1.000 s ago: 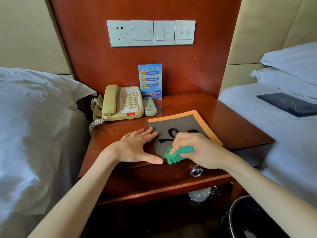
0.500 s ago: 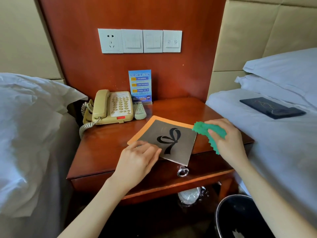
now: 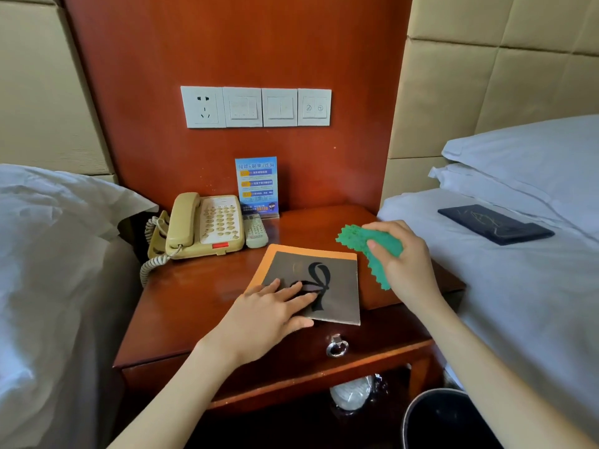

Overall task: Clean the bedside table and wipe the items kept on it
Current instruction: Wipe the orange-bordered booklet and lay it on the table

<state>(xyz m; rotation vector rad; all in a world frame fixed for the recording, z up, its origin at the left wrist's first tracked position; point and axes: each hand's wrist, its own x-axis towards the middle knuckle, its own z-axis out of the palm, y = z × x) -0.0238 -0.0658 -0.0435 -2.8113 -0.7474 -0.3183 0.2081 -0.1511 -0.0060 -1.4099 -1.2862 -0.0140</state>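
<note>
A grey folder with an orange border and a black ribbon mark (image 3: 337,280) lies on the wooden bedside table (image 3: 194,293), its near corner over the front edge. My left hand (image 3: 269,312) rests flat on the folder's near left part, fingers spread. My right hand (image 3: 405,264) is shut on a green scalloped cloth (image 3: 372,247), held just above the table to the right of the folder. At the back left sit a beige telephone (image 3: 207,225), a pale remote (image 3: 256,230) and a blue card stand (image 3: 257,187).
White beds flank the table on the left (image 3: 48,270) and right (image 3: 518,286); a dark booklet (image 3: 496,223) lies on the right bed. A drawer ring pull (image 3: 337,346) hangs below the folder. A black bin (image 3: 447,419) stands at the lower right. Wall switches (image 3: 256,106) are above.
My right hand lifted the green cloth off the folder and moved it to the right. The folder turned on the table under my left hand, which now lies flat on it.
</note>
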